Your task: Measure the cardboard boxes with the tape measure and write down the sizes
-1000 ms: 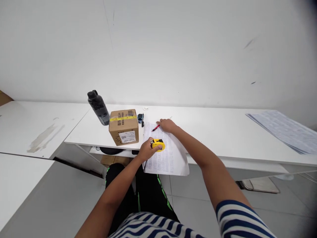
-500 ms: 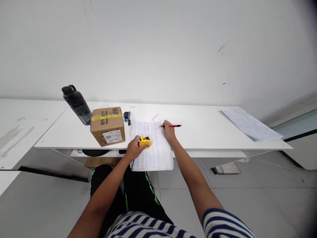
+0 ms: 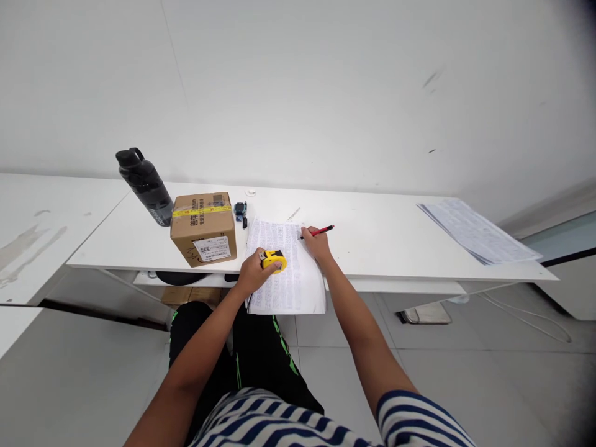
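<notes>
My left hand (image 3: 254, 272) is closed round a yellow tape measure (image 3: 273, 261), resting on a printed sheet of paper (image 3: 286, 273) that hangs over the front edge of the white desk (image 3: 372, 242). My right hand (image 3: 316, 242) grips a red pen (image 3: 318, 232), its tip at the sheet's upper right part. A taped cardboard box (image 3: 203, 228) stands just left of the sheet.
A dark water bottle (image 3: 145, 185) stands behind the box at the left. A small dark-blue device (image 3: 240, 212) lies between box and sheet. A stack of printed papers (image 3: 475, 230) lies at the desk's right end. Another white table (image 3: 41, 230) adjoins on the left.
My right hand picked the red pen up from the sheet and now holds it in a writing grip with the tip on the paper. My left hand stays on the tape measure.
</notes>
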`<state>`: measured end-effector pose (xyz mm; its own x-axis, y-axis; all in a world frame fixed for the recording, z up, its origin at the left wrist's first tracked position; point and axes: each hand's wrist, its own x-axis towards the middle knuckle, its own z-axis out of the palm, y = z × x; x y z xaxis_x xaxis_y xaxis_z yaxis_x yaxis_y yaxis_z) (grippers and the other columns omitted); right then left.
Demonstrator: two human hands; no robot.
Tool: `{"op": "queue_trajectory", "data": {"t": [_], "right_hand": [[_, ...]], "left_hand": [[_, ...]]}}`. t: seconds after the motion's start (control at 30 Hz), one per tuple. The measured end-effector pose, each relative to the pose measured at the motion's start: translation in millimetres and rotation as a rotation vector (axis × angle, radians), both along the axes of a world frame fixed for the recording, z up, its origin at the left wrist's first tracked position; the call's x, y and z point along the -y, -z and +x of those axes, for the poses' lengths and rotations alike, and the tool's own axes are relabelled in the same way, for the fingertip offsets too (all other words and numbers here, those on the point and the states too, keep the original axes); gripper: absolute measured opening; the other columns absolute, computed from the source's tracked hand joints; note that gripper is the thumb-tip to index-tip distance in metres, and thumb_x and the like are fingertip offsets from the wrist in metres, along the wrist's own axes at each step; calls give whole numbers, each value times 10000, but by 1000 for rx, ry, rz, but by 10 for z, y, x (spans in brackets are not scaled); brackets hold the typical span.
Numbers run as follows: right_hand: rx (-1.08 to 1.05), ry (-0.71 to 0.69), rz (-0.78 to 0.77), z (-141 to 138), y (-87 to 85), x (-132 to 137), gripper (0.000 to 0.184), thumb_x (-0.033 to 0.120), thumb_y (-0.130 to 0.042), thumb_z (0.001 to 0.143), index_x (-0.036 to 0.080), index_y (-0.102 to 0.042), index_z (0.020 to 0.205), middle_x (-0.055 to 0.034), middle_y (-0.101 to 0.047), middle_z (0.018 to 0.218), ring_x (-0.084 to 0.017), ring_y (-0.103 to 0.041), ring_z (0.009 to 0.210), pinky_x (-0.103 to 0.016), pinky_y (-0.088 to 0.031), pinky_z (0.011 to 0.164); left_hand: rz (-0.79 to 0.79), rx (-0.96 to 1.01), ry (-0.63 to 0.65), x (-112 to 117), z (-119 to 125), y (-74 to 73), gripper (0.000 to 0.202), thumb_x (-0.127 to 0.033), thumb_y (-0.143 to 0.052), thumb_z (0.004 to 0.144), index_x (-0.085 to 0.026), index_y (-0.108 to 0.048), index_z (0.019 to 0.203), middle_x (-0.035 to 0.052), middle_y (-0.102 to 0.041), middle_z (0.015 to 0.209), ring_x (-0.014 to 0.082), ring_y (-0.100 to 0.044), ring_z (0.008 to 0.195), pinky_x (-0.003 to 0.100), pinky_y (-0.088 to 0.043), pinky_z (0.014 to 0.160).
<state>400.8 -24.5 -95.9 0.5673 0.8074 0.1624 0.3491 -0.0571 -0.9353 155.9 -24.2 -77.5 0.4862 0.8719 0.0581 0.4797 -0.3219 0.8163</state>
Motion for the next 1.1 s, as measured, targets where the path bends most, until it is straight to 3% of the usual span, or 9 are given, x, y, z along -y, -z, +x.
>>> {"op": "queue_trajectory", "data": {"t": [0.4,0.6,1.1], "right_hand": [[-14,37,17,4,15,21,366,464,-530,830,225,-458,564,28,-502,581,-145,-441,625,-285,-382,648],[-5,5,1,12,4,21,347,469,-546,822,219,-527,584,31,-502,560,-151,-452,615,-288,-387,644],[-3,29,12,27,22,23,350,440,-541,814,225,-462,549,29,-508,564,-146,-446,616,-283,-385,637]], "left_hand": [[20,9,22,-12,-8,36,420,-630,-570,806,-232,-469,894,-35,-604,765,159,-577,698,267,-379,618],[22,9,22,-10,-10,34,426,-639,-566,806,-233,-476,900,-35,-605,765,160,-579,702,271,-380,625],[5,5,22,4,-7,5,420,-625,-569,807,-231,-486,929,-26,-619,790,163,-586,714,273,-381,624]]}}
